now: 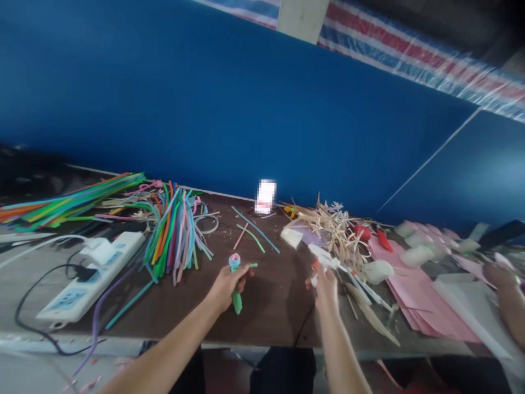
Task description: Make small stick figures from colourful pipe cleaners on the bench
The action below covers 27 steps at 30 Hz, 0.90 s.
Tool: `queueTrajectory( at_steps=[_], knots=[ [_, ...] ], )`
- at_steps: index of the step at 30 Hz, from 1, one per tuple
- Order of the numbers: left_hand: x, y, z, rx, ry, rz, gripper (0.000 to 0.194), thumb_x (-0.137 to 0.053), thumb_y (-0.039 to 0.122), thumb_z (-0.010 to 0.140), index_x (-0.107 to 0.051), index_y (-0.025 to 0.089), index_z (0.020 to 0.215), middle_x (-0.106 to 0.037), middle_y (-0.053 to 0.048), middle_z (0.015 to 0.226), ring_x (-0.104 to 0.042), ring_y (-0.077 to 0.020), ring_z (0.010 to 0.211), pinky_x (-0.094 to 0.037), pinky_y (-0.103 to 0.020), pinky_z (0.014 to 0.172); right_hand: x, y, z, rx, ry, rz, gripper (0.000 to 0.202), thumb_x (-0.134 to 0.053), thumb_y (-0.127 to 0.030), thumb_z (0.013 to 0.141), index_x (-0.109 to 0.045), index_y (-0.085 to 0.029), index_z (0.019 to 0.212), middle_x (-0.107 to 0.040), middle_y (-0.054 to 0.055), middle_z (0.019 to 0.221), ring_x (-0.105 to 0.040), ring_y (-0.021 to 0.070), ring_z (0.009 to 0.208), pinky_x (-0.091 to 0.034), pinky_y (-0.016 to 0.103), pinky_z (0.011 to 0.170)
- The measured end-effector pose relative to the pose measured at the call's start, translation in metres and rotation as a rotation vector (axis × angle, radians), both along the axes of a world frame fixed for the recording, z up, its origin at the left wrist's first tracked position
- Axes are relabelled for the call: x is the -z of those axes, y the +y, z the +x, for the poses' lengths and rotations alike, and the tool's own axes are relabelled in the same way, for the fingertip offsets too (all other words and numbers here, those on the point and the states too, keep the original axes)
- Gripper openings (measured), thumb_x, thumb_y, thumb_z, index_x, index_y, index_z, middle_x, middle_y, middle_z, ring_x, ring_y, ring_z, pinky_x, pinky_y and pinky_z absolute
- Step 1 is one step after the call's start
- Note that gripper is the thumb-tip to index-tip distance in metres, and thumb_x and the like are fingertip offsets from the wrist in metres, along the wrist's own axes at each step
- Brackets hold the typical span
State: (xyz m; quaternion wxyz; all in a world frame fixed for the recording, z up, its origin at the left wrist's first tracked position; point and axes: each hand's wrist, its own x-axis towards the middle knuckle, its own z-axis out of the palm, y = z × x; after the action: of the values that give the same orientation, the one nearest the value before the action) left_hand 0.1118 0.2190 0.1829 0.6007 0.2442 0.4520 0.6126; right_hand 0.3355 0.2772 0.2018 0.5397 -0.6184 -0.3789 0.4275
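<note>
My left hand [228,285] is closed around a small pipe-cleaner flower [234,261], with a pink and light blue head on top and green below the fingers. A short pale green end sticks out to the right of the fingertips. My right hand [325,287] grips a white glue gun [322,254] with an orange part, held over the table to the right. Several loose pipe cleaners [253,236] lie on the brown table [274,306] beyond my hands. A big bundle of coloured pipe cleaners [174,230] rests to the left.
A white power strip [94,279] with plugs and cables lies at the left. A lit, blurred-out phone screen [266,196] stands by the blue partition [246,109]. Straw-coloured flowers [338,227] and pink sheets [414,290] are on the right. Another person's hand [500,276] shows at far right.
</note>
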Motion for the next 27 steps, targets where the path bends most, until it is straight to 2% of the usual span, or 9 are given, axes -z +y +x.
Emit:
queueTrajectory(
  at_steps=[3, 6, 9, 12, 14, 16, 18, 21, 27],
  knots=[
    [0.0, -0.001, -0.001, 0.007, 0.004, 0.002, 0.025, -0.065, 0.03, 0.063, -0.058, 0.009, 0.076, -0.059, -0.002, 0.059, -0.035, -0.0024, 0.037, -0.023, -0.016, 0.034, 0.004, 0.02, -0.005, -0.039, -0.045, -0.054, 0.029, -0.047, -0.047, 0.074, -0.043, -0.019, 0.067, -0.041, -0.008, 0.048, -0.048, 0.0086, 0.033, -0.039, 0.02, 0.031],
    [-0.001, -0.002, -0.001, 0.019, 0.005, 0.0, 0.023, -0.065, 0.029, 0.063, -0.057, 0.01, 0.074, -0.058, -0.001, 0.057, -0.035, -0.0026, 0.036, -0.023, -0.016, 0.034, 0.004, 0.033, -0.013, -0.121, -0.117, -0.094, 0.031, -0.042, -0.044, 0.081, -0.049, -0.015, 0.073, -0.049, -0.004, 0.055, -0.054, 0.01, 0.043, -0.047, 0.023, 0.041],
    [-0.001, -0.003, -0.001, 0.03, 0.008, 0.006, 0.023, -0.064, 0.03, 0.063, -0.055, 0.011, 0.072, -0.058, -0.001, 0.057, -0.035, -0.0029, 0.035, -0.022, -0.017, 0.034, -0.006, 0.038, -0.018, -0.23, -0.228, -0.108, 0.027, -0.044, -0.036, 0.086, -0.054, -0.012, 0.093, -0.059, 0.003, 0.08, -0.059, 0.0125, 0.065, -0.05, 0.028, 0.059],
    [-0.001, -0.003, -0.001, 0.041, 0.036, 0.015, 0.023, -0.063, 0.031, 0.064, -0.056, 0.011, 0.072, -0.058, -0.001, 0.057, -0.035, -0.0028, 0.034, -0.021, -0.018, 0.034, -0.02, 0.037, -0.02, -0.324, -0.348, -0.075, 0.025, -0.047, -0.029, 0.086, -0.052, -0.017, 0.107, -0.054, 0.006, 0.107, -0.056, 0.0157, 0.088, -0.048, 0.034, 0.074],
    [-0.001, -0.003, -0.001, 0.061, 0.059, 0.021, 0.023, -0.063, 0.031, 0.065, -0.057, 0.01, 0.073, -0.058, -0.001, 0.056, -0.034, -0.0025, 0.033, -0.021, -0.018, 0.034, -0.027, 0.03, -0.025, -0.392, -0.417, -0.037, 0.024, -0.046, -0.029, 0.086, -0.052, -0.018, 0.107, -0.052, 0.007, 0.111, -0.054, 0.0162, 0.092, -0.047, 0.034, 0.077],
    [-0.001, -0.003, -0.001, 0.077, 0.08, 0.021, 0.023, -0.062, 0.032, 0.065, -0.057, 0.01, 0.071, -0.057, -0.001, 0.056, -0.034, -0.0025, 0.032, -0.022, -0.018, 0.034, -0.03, 0.019, -0.036, -0.475, -0.478, 0.005, 0.022, -0.047, -0.031, 0.085, -0.055, -0.017, 0.1, -0.056, 0.006, 0.103, -0.056, 0.0149, 0.086, -0.046, 0.032, 0.075],
    [0.0, -0.003, 0.0, 0.079, 0.099, 0.013, 0.023, -0.063, 0.032, 0.064, -0.056, 0.01, 0.067, -0.056, 0.0, 0.054, -0.035, -0.0027, 0.032, -0.022, -0.018, 0.034, -0.029, 0.005, -0.052, -0.579, -0.535, 0.067, 0.021, -0.053, -0.035, 0.081, -0.06, -0.016, 0.08, -0.061, 0.003, 0.08, -0.056, 0.0141, 0.074, -0.044, 0.028, 0.069],
    [-0.001, -0.003, 0.001, 0.076, 0.115, -0.001, 0.023, -0.064, 0.032, 0.063, -0.055, 0.01, 0.065, -0.054, 0.001, 0.051, -0.035, -0.0029, 0.033, -0.022, -0.018, 0.033, -0.022, -0.014, -0.077, -0.735, -0.594, 0.198, 0.03, -0.052, -0.037, 0.078, -0.057, -0.017, 0.057, -0.056, 0.0, 0.055, -0.052, 0.013, 0.059, -0.035, 0.022, 0.058],
    [-0.008, -0.005, 0.001, 0.101, 0.128, -0.011, 0.025, -0.066, 0.033, 0.061, -0.055, 0.011, 0.064, -0.053, 0.001, 0.05, -0.035, -0.0033, 0.034, -0.023, -0.017, 0.033, -0.012, -0.024, -0.092, -0.793, -0.562, 0.286, 0.036, -0.041, -0.036, 0.081, -0.051, -0.017, 0.052, -0.047, -0.002, 0.049, -0.044, 0.0099, 0.049, -0.029, 0.019, 0.049]
  ],
)
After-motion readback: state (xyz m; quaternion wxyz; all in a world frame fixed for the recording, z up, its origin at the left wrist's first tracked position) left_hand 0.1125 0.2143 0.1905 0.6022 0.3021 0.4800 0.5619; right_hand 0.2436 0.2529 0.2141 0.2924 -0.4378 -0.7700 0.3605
